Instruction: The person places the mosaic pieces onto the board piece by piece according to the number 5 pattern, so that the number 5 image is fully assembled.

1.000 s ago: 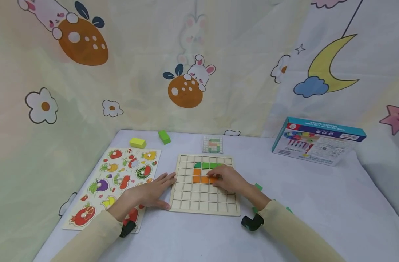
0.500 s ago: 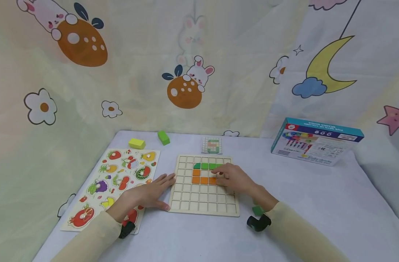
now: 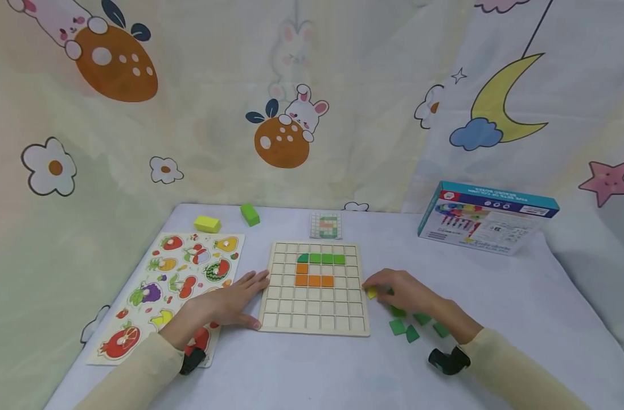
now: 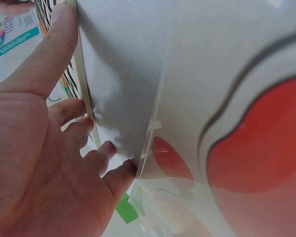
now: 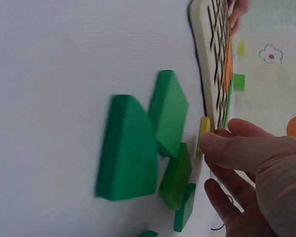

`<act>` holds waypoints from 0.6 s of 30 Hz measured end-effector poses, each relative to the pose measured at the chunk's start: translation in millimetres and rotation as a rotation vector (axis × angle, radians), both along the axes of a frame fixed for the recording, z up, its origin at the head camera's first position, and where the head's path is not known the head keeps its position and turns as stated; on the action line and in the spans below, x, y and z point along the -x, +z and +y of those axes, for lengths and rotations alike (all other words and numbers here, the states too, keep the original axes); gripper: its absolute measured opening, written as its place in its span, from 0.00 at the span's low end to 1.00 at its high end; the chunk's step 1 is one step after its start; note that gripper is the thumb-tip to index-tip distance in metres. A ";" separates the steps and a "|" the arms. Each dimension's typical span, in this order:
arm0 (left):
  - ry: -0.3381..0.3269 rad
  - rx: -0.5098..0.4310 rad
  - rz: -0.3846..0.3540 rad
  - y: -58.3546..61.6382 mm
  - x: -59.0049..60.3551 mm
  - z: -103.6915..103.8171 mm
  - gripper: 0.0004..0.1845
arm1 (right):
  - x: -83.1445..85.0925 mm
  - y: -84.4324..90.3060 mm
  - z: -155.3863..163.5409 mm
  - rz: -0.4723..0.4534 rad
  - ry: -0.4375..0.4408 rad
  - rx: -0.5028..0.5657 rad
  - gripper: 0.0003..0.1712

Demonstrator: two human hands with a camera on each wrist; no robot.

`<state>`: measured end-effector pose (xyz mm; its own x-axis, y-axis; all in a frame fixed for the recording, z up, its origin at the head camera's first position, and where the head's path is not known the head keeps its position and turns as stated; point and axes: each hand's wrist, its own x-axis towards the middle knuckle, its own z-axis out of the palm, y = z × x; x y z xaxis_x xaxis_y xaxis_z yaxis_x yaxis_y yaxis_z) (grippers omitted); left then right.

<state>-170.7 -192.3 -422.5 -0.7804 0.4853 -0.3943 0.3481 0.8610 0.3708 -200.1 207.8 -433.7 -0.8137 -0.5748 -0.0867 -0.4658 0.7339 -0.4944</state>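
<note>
On the table (image 3: 496, 296), near its middle: a wooden grid board (image 3: 314, 322) is laid flat, with its near edge towards the person.
Board contents: a row of green tiles (image 3: 322, 258) is set in the upper cells, and orange tiles (image 3: 312, 278) are seated just below them, touching.
Right hand (image 3: 406, 290): it is held just beside the board's right edge, with a small yellow tile (image 3: 372, 292) pinched between thumb and fingertips; in the right wrist view the yellow tile (image 5: 203, 132) is seen against the board's edge (image 5: 200, 74).
Loose pieces: several green tiles (image 3: 411, 326) are scattered on the table by the right hand, near the board's right near corner; in the right wrist view they lie partly overlapped (image 5: 138, 148).
Left hand (image 3: 230, 302): it is laid flat with fingers straight and spread, pressed against the board's left edge; nothing is gripped. In the left wrist view the fingertips (image 4: 64, 19) are seen touching the board's rim.
Left side of the table: a fruit puzzle sheet (image 3: 163, 296) is spread out, partly under the left wrist.
Far edge of the table: a yellow block (image 3: 207, 224), a green block (image 3: 250, 214) and a small pattern card (image 3: 325, 225) are placed apart.
Far right corner: a boxed toy set (image 3: 486, 218) is set down.
</note>
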 end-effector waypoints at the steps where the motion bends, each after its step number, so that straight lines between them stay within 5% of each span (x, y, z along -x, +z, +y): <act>1: 0.000 -0.001 0.001 -0.3 -0.3 -0.3 0.52 | -0.8 -0.9 0.2 -0.007 -0.011 0.001 0.21; 18: 0.000 -0.009 0.009 0.2 -1.2 -0.8 0.52 | -10.3 -4.5 0.7 0.116 -0.143 -0.059 0.23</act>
